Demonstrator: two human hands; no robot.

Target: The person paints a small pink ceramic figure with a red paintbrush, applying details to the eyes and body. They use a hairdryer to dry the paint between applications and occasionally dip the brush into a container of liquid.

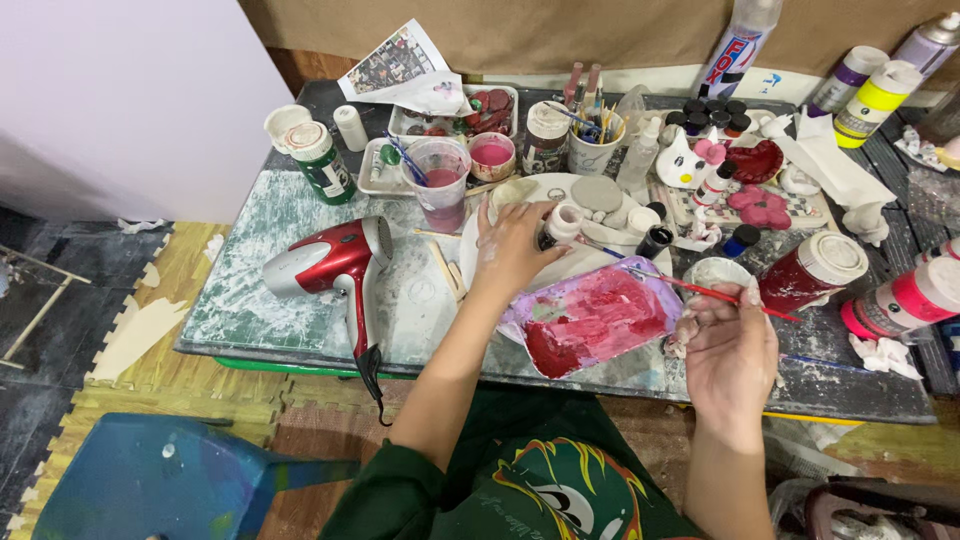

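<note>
Painting step: right hand (728, 350) is gripping a paintbrush (700, 290); left hand (515, 245) is clasping a small paint bottle (562, 224); loading paint likely needs steadiness.

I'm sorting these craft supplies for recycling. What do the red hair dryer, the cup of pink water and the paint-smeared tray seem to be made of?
Hair dryer: likely hard plastic, with a glossy metallic-red shell and a silver nozzle.
Cup: clear thin plastic, since the pink liquid shows through.
Tray: probably foam or thin plastic; the paint hides most of its surface.
</note>
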